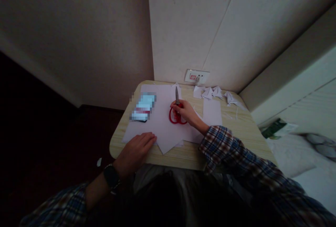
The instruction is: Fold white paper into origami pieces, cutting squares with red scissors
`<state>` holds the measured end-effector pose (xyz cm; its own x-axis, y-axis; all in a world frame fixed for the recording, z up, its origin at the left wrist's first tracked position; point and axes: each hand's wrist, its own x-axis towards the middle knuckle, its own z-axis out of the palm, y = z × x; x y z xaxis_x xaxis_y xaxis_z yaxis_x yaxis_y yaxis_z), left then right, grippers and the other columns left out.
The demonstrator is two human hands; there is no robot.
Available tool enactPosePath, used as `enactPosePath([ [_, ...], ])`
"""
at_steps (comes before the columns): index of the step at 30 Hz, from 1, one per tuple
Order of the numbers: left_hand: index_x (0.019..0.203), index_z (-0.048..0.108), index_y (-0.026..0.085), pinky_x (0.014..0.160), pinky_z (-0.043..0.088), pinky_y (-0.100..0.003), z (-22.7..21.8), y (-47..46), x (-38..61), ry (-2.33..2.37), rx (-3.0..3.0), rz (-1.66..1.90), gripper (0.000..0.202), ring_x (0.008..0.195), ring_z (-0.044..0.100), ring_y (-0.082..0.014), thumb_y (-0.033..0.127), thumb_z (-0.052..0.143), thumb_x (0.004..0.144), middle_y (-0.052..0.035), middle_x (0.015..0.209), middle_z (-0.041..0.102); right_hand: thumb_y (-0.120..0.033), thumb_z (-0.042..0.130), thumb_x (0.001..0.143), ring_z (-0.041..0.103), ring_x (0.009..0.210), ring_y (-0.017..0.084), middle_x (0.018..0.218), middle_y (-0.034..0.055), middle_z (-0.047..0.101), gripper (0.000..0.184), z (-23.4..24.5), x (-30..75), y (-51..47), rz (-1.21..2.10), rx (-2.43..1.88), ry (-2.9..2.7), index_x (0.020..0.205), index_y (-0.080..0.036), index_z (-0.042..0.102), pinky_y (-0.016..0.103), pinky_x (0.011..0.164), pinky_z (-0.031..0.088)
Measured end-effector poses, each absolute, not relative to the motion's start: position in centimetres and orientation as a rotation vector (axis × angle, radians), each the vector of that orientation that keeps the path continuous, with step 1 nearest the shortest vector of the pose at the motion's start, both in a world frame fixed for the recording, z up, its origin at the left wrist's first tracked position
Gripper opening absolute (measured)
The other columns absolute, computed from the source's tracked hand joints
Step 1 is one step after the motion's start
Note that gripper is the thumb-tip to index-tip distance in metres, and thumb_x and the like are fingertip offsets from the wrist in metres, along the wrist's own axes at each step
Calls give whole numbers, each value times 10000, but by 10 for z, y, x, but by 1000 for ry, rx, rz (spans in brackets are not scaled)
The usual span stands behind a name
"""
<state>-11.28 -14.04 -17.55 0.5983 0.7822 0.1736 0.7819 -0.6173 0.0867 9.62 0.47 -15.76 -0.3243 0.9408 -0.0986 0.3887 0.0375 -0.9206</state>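
My right hand (184, 110) is closed around a pair of scissors (177, 97) with red handles, whose blades point away from me toward the wall. The scissors are over white paper sheets (161, 129) that overlap on the small table. At the near left edge of the paper lies my left hand (138, 146), palm down with its fingers stretched out. Nothing shows in that hand. A phone (144, 107) with a lit, blurred screen rests on the left part of the paper.
Several folded paper pieces (208, 93) lie along the back of the wood-grain table (241, 136). A wall socket (196, 76) sits just behind. To the right is a bed (291, 153) with a green packet (274, 128). A white scrap (99, 162) is on the dark floor.
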Motion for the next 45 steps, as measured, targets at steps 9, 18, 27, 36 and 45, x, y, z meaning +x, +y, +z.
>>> enactPosePath([
  [9,1275,525,67,895,479,-412,-169,-124,-106,1348,2813,200,555,1019,550,-268,-39,431,738,-137,1307,578,-81,519,831,530,484,88,532,-60,551,136,-158,54,-15,1153,-1222,-1874,810,-161,628,188,507,435],
  [18,1314,498,69,903,451,-479,-169,-128,-106,1360,2630,253,589,1058,511,-302,-40,416,741,-129,1343,556,-132,477,812,521,473,122,514,-50,531,122,-155,109,13,945,-1294,-1799,791,-167,592,224,526,420],
  [27,1101,597,130,831,492,-341,-163,-92,-92,1600,2262,449,279,899,598,-203,284,509,885,-93,1059,626,-150,494,793,517,457,111,533,-55,540,99,-160,107,16,960,-1218,-1774,795,-185,586,209,497,417],
  [36,786,543,177,773,437,-384,-157,-80,-74,1735,2028,369,237,912,568,-286,342,696,711,-85,891,594,-218,490,796,514,445,110,539,-53,538,63,-153,106,10,1080,-1126,-1696,800,-196,550,212,468,417],
  [45,731,492,215,593,429,-288,-154,-80,-102,1599,1705,352,205,691,618,-211,363,624,683,-1,672,637,-185,490,802,525,469,96,554,-55,536,67,-128,85,-5,1224,-1042,-1685,804,-184,557,194,471,432],
])
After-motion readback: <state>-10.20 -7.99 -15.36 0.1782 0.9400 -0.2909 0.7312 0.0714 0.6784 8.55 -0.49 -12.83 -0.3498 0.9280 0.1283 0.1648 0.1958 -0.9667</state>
